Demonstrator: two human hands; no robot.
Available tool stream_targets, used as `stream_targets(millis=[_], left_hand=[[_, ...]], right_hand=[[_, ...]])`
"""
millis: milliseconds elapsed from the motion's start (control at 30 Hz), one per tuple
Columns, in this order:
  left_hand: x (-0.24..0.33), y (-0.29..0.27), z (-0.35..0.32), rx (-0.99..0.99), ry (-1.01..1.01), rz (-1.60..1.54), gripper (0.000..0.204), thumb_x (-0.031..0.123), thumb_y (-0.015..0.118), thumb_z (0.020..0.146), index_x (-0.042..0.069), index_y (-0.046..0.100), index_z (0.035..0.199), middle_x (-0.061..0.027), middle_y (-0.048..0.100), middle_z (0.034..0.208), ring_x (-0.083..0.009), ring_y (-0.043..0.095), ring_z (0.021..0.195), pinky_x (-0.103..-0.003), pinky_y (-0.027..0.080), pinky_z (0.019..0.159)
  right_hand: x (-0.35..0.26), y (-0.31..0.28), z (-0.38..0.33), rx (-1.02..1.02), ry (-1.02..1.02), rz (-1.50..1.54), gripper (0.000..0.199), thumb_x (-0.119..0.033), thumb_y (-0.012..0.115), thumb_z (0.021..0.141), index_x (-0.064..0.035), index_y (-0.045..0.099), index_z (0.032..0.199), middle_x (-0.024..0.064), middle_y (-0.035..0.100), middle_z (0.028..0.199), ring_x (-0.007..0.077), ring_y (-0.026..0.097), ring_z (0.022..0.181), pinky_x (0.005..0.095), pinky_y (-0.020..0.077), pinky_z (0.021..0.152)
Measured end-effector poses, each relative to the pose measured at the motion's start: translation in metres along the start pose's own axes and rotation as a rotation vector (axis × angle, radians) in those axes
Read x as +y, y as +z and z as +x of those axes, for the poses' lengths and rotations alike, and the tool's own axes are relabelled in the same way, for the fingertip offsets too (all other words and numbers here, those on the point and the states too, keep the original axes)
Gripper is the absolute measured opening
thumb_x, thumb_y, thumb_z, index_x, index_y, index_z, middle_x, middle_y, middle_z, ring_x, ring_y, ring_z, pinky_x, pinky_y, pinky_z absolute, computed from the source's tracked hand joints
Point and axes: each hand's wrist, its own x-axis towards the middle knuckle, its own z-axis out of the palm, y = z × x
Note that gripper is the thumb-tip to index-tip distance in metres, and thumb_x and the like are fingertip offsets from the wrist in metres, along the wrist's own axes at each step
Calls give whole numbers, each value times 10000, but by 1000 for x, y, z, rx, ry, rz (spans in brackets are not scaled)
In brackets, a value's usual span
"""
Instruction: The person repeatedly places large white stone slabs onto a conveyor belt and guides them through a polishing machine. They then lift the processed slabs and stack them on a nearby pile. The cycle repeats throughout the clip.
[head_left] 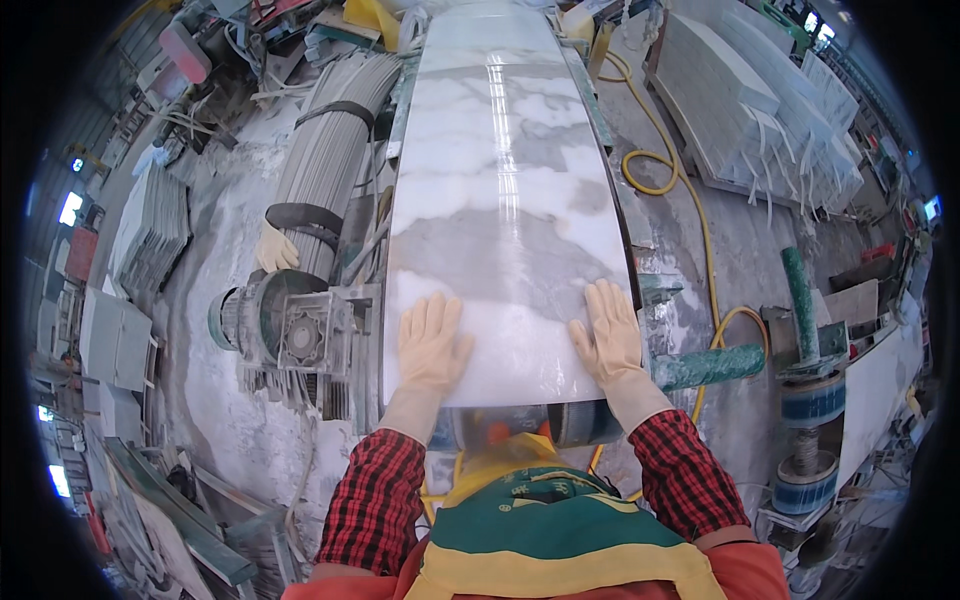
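Both hands lie flat and fully open, gripping nothing: left hand (432, 340) and right hand (607, 332), each gloved, palms pressed on the near end of the marble slab (505, 180). This long white, grey-veined slab runs away from the person along the machine bed. Left of it stands a grey gear motor (290, 330). Right of it a yellow hose (700, 215) lies on the floor.

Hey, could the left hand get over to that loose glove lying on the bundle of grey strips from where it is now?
Probably yes. The left hand lies flat on the marble slab, holding nothing. The glove sits on the bundle further left. Only the motor housing stands between, low enough to reach over.
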Motion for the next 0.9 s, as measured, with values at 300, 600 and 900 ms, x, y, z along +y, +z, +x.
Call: stream_targets(millis=[300,600,900], left_hand=[[4,-6,-4,-32,-13,-10,738,478,605,1031,113,462,1656,-239,422,1711,-471,352,1584,-577,205,1319],[3,-1,-10,28,20,0,730,463,630,1018,109,485,1640,-239,438,1697,-472,366,1568,-576,223,1306],[5,-3,-15,24,24,11,732,467,631,1012,97,491,1628,-249,445,1685,-477,379,1554,-573,225,1304]], right_hand=[[-5,-6,-4,-69,32,23,677,-393,638,1023,5,530,1560,271,522,1612,490,454,1512,556,311,1298],[-9,-10,-6,-78,55,14,657,-397,644,994,-16,560,1522,234,549,1583,443,466,1502,537,307,1298],[-11,-10,-13,-26,34,13,638,-391,647,985,-12,565,1491,233,561,1555,440,480,1472,536,327,1278]])
